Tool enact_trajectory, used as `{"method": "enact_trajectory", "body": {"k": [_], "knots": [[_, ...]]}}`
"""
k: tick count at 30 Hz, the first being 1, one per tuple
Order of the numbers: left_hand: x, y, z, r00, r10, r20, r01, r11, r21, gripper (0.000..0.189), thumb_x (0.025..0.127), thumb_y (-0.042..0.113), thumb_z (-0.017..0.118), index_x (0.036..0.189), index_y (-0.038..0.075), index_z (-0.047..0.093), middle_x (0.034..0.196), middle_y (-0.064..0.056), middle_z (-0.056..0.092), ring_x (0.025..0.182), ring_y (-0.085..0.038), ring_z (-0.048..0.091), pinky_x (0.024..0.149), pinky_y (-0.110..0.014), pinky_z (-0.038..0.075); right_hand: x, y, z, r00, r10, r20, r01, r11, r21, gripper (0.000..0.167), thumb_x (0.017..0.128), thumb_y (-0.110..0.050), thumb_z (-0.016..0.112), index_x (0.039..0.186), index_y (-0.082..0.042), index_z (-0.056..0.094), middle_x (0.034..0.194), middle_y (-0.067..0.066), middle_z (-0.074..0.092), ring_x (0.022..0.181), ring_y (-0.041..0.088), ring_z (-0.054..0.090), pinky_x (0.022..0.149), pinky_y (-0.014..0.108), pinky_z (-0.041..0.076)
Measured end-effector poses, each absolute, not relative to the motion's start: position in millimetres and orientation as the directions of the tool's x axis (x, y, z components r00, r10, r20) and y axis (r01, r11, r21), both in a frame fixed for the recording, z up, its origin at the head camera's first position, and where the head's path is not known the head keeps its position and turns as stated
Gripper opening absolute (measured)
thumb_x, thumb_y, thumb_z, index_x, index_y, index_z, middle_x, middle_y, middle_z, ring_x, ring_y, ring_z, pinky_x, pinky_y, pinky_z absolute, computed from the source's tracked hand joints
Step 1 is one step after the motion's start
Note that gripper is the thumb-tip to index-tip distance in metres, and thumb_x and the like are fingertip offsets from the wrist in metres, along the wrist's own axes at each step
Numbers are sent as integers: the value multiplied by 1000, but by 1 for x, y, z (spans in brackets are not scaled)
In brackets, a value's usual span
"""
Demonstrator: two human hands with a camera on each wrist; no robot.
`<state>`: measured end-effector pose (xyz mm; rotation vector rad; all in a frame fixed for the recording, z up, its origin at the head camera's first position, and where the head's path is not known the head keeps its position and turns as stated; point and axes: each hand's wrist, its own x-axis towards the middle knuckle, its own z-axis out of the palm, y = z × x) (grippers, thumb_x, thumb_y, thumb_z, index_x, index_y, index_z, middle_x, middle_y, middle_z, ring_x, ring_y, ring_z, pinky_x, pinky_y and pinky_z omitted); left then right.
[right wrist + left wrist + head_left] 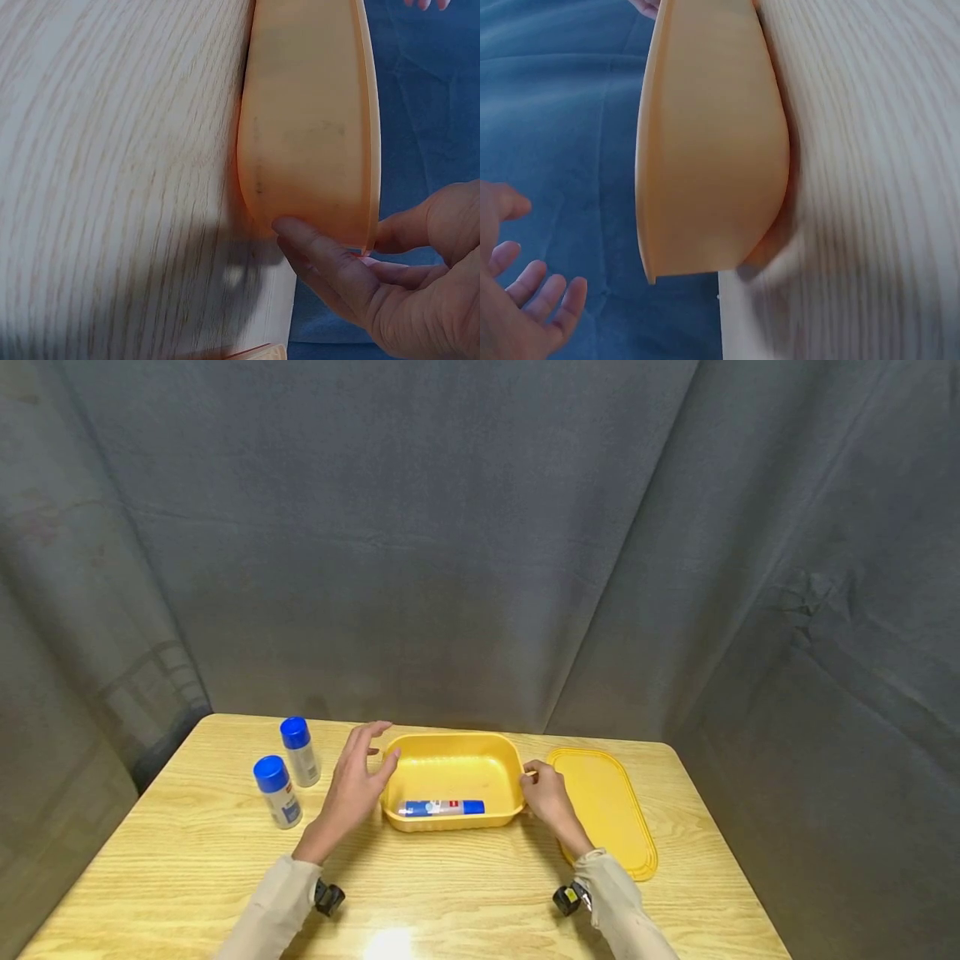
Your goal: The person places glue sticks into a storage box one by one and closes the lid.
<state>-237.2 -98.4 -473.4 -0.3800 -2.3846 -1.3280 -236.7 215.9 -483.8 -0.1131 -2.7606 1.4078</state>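
Observation:
A shallow yellow plastic box (450,822) stands uncovered on the table in the head view. Inside it, along the front wall, lies a tube with a blue cap and blue label (438,808). My right hand (549,797) pinches the box's right end; the right wrist view has the thumb over the rim and the fingers (322,251) against the outer wall. At the left end, my left hand (354,785) is spread with fingers bent loosely. In the left wrist view a gap parts those fingers (544,300) from the box wall (712,150).
A flat yellow lid (607,810) lies on the wooden table (450,893) to the right, partly under the right forearm. Two clear bottles with blue caps stand at the left, one nearer (281,797) and one farther (303,760). Grey curtains (420,543) hang behind.

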Motion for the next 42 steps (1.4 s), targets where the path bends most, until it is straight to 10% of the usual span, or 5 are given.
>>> {"method": "enact_trajectory", "body": {"k": [11, 19, 42], "knots": [[-236, -113, -461, -831, -20, 556, 456, 548, 701, 47, 98, 7, 73, 141, 3, 56, 143, -20, 53, 120, -38, 60, 99, -58, 55, -238, 216, -485, -997, 80, 1, 46, 586, -809, 27, 103, -2, 54, 124, 10, 66, 83, 13, 67, 52, 27, 65, 45, 28, 52], [-233, -127, -455, -725, -62, 686, 535, 575, 619, 46, 93, -1, 75, 136, -2, 59, 137, -22, 56, 112, -34, 63, 96, -24, 53, -239, 215, -484, -997, 77, -5, 50, 587, -808, 28, 104, -4, 55, 126, 11, 65, 86, 15, 68, 55, 28, 66, 46, 31, 55], [-220, -159, -440, -603, -52, 796, 601, 627, 496, 38, 89, -11, 72, 126, -4, 66, 130, -23, 61, 108, -38, 59, 97, -14, 41, -232, 214, -490, -996, 85, -11, 58, 562, -825, 26, 104, -1, 55, 125, 11, 65, 84, 15, 68, 50, 26, 65, 43, 28, 52]]}}
